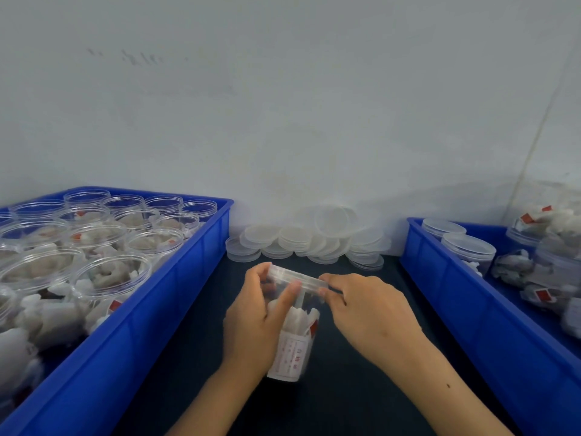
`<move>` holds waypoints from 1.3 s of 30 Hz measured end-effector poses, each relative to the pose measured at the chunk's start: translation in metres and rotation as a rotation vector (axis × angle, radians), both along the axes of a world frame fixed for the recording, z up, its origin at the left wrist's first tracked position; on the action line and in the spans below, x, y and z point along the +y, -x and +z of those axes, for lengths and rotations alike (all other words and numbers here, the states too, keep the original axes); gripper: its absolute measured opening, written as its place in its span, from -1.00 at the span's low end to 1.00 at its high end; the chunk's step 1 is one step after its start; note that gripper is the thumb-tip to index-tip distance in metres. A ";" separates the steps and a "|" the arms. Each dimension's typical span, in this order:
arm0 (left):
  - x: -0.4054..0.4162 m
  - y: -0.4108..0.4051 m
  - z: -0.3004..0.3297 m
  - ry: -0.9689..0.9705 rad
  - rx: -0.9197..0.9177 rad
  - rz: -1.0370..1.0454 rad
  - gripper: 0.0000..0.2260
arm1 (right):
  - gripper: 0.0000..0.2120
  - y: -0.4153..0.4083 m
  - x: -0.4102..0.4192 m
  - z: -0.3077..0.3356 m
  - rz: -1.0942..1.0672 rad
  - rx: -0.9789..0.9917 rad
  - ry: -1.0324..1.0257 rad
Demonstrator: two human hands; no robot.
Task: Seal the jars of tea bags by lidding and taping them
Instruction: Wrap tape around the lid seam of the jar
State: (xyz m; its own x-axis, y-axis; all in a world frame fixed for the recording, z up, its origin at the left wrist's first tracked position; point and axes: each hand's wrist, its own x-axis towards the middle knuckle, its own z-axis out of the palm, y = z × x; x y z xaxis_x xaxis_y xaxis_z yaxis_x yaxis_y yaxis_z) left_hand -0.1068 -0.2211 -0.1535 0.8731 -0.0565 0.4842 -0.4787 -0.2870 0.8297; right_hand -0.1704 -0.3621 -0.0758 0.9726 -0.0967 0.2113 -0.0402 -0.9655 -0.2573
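Both hands meet over a clear jar (pixel 294 328) held above the dark table (pixel 345 388), in the middle of the scene between two blue bins. On the left, the left hand (pixel 254 325) wraps the jar's side with curled fingers, its thumb lying across the clear wall just under the lid (pixel 295 277) and its fingertips reaching the lid's far left edge. The jar tilts, its lidded top pointing away from the person and its white label (pixel 290 357) facing up toward the camera; white tea bags with a red tag show through the wall. On the right, the right hand (pixel 367 313) pinches at the right end of the lid's rim, thumb and forefinger closed narrowly together there; whether a strip of tape lies between them cannot be told, since the spot is small and blurred. At the far left, the left blue bin (pixel 176 297) holds many open, lidless jars (pixel 107 243) packed close together, most with tea bags inside, and a few at the far end looking bare. Behind the hands, against the pale wall (pixel 283 105), a pile of loose translucent lids (pixel 314 240) lies on the table in overlapping stacks. At the right, the right blue bin (pixel 446 278) holds lidded jars (pixel 468 250), some upright at its far end and others lying on their sides nearer the right edge.
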 end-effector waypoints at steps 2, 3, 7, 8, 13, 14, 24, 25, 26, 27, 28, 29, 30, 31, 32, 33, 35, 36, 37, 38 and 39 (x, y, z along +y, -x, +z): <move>-0.001 -0.001 0.001 0.024 0.128 -0.081 -0.34 | -0.68 0.002 0.003 0.002 0.003 -0.010 0.017; -0.001 -0.003 0.001 0.032 0.164 -0.087 -0.33 | -0.66 0.003 0.004 0.001 0.001 -0.019 0.019; 0.000 -0.007 0.004 0.072 0.237 -0.086 -0.32 | -0.59 0.004 0.009 -0.005 0.011 -0.004 -0.083; 0.000 -0.007 0.004 0.077 0.246 -0.076 -0.31 | -0.57 0.003 0.009 -0.007 0.017 0.014 -0.130; -0.001 -0.004 0.004 0.137 0.254 -0.026 -0.30 | -0.55 -0.006 0.002 -0.008 0.102 0.118 -0.370; -0.001 -0.004 0.004 0.154 0.257 -0.035 -0.30 | -0.53 -0.007 -0.001 -0.008 0.100 0.139 -0.438; 0.004 0.001 0.012 0.292 0.358 -0.185 -0.36 | -0.33 -0.014 -0.022 -0.003 0.007 0.100 -0.579; 0.003 0.002 0.013 0.309 0.378 -0.209 -0.37 | -0.37 -0.013 -0.025 -0.002 0.015 0.082 -0.577; 0.001 0.003 0.013 0.322 0.397 -0.233 -0.38 | -0.42 -0.013 -0.028 0.000 0.028 0.073 -0.570; 0.000 0.004 0.014 0.331 0.413 -0.254 -0.38 | -0.47 -0.013 -0.031 0.001 0.044 0.072 -0.565; 0.000 0.004 0.014 0.340 0.427 -0.273 -0.39 | -0.51 -0.013 -0.033 0.001 0.057 0.078 -0.564; 0.000 0.003 0.014 0.349 0.438 -0.294 -0.39 | -0.54 -0.013 -0.035 0.002 0.069 0.089 -0.563; 0.001 0.003 0.014 0.356 0.449 -0.316 -0.39 | -0.56 -0.014 -0.037 0.002 0.081 0.104 -0.563; 0.002 0.003 0.014 0.361 0.458 -0.335 -0.39 | -0.58 -0.014 -0.038 0.002 0.092 0.120 -0.565; 0.004 0.002 0.014 0.362 0.465 -0.351 -0.38 | -0.60 -0.015 -0.038 0.001 0.102 0.130 -0.568; 0.004 0.001 0.013 0.358 0.469 -0.361 -0.37 | -0.61 -0.016 -0.039 0.000 0.111 0.135 -0.567; 0.005 0.000 0.013 0.342 0.469 -0.373 -0.33 | -0.62 -0.018 -0.039 -0.003 0.126 0.129 -0.541; 0.006 0.000 0.012 0.337 0.472 -0.381 -0.32 | -0.63 -0.019 -0.040 -0.004 0.132 0.123 -0.527; 0.006 -0.001 0.012 0.335 0.479 -0.390 -0.32 | -0.63 -0.020 -0.040 -0.004 0.137 0.117 -0.516; 0.006 -0.002 0.011 0.338 0.488 -0.400 -0.32 | -0.64 -0.021 -0.040 -0.005 0.141 0.109 -0.505; 0.006 -0.002 0.011 0.343 0.497 -0.408 -0.32 | -0.66 -0.021 -0.040 -0.005 0.142 0.096 -0.493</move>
